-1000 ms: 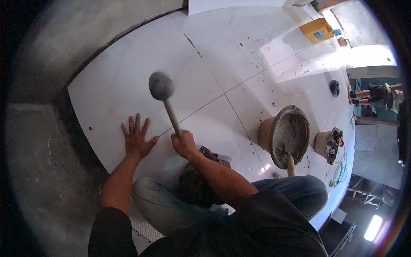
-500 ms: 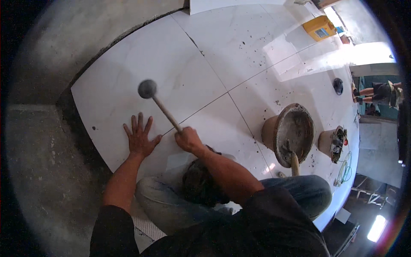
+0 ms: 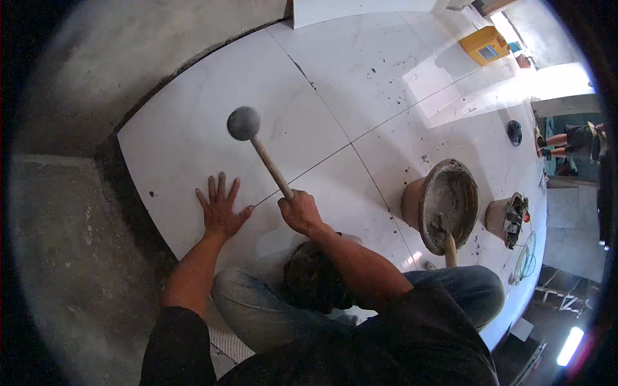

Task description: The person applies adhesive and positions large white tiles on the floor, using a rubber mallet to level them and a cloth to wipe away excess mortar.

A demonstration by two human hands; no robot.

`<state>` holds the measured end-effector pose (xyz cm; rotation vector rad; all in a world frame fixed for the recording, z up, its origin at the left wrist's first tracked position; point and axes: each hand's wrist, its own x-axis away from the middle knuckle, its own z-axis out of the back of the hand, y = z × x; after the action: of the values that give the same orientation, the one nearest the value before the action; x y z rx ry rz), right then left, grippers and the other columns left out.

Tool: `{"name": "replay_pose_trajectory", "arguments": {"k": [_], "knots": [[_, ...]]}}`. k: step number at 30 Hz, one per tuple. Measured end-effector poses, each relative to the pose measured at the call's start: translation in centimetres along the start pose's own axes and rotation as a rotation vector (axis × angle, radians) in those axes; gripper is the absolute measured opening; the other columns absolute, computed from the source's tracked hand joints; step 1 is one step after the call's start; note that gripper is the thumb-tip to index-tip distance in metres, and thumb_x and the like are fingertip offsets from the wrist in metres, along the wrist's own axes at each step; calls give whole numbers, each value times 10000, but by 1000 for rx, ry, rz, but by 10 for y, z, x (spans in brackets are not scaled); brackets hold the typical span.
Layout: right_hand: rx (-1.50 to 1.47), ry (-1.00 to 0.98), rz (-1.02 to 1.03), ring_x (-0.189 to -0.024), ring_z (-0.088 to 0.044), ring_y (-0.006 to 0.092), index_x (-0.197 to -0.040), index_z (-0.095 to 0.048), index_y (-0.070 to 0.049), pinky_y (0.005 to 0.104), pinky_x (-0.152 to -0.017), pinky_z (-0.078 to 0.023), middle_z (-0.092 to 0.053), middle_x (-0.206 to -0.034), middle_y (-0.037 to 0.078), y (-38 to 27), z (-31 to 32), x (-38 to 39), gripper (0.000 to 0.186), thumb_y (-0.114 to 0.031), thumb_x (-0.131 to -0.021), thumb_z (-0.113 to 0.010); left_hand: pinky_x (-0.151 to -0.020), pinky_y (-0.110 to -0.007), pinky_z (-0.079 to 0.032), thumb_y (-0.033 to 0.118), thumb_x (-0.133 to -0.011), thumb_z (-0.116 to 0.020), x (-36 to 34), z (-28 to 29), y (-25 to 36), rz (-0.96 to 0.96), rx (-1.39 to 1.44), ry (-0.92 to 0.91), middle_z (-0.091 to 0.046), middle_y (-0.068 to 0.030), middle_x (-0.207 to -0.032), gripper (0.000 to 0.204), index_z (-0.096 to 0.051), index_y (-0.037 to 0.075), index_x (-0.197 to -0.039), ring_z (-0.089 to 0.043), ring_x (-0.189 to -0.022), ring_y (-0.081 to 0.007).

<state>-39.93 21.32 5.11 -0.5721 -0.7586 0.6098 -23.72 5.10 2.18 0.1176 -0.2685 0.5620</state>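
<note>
My right hand (image 3: 300, 212) is closed round the wooden handle of a rubber mallet (image 3: 243, 123). The dark round mallet head points away from me, over a large white floor tile (image 3: 219, 83). Whether the head touches the tile or hangs above it, I cannot tell for certain. To the left, my left hand (image 3: 222, 213) lies flat on the tile with its fingers spread. A thin joint line runs between the two hands toward the spot where several tiles meet.
On the right stands a bucket (image 3: 415, 201) of grey mortar with a wooden-handled tool in it. Past it are a smaller bucket (image 3: 497, 217), a yellow jerrycan (image 3: 484, 45) and a dark round object (image 3: 514, 133). A concrete wall (image 3: 174, 38) borders the left. Another person (image 3: 576, 141) is far right.
The mallet head has shifted right and farther from me over the tile, and my right hand slightly right. My left hand stays in place on the tile. The whole view has shifted a little.
</note>
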Motion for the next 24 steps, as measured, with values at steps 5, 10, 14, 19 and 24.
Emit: {"name": "replay_pose_trajectory", "arguments": {"k": [5,10,14,19,24], "knots": [[-29,-61,-120,-763,-593,468,-779,-574,45,522,-715,-477,-607,-758,281,12,-1,5,285,-234,-832,-548,-1055,-662,64,712,-818,-377,0,2,4,17,-5,-30,-54,-133,-1545,844,-179,233,-1483,2,-1417,-359],[-83,28,30,-766,-597,462,-808,-576,37,514,-724,-479,-614,-768,267,-3,0,5,282,-241,-838,-544,-1070,-648,-10,576,-809,-543,3,-7,-6,-48,156,141,-126,-173,-1531,831,-261,131,-1451,-96,-1402,-400],[-133,113,-2,-731,-592,458,-835,-569,30,505,-693,-475,-606,-746,261,19,8,9,280,-248,-847,-541,-1088,-622,16,571,-844,-474,-2,-18,-10,42,247,210,-147,-170,-1521,808,-237,100,-1455,-60,-1406,-388],[-276,397,-56,-589,-579,388,-781,-552,17,452,-579,-451,-565,-620,210,79,8,16,297,-267,-870,-554,-1076,-643,7,526,-875,-455,-40,-19,20,259,115,251,-148,-183,-1517,745,-261,88,-1446,-80,-1402,-393],[-908,763,-439,-461,-476,162,-663,-513,-20,364,-471,-412,-495,-550,44,73,24,16,321,-253,-864,-603,-1075,-648,-20,488,-905,-429,-125,17,123,-364,183,83,-168,-133,-1526,641,-303,154,-1437,-91,-1409,-370]]}}
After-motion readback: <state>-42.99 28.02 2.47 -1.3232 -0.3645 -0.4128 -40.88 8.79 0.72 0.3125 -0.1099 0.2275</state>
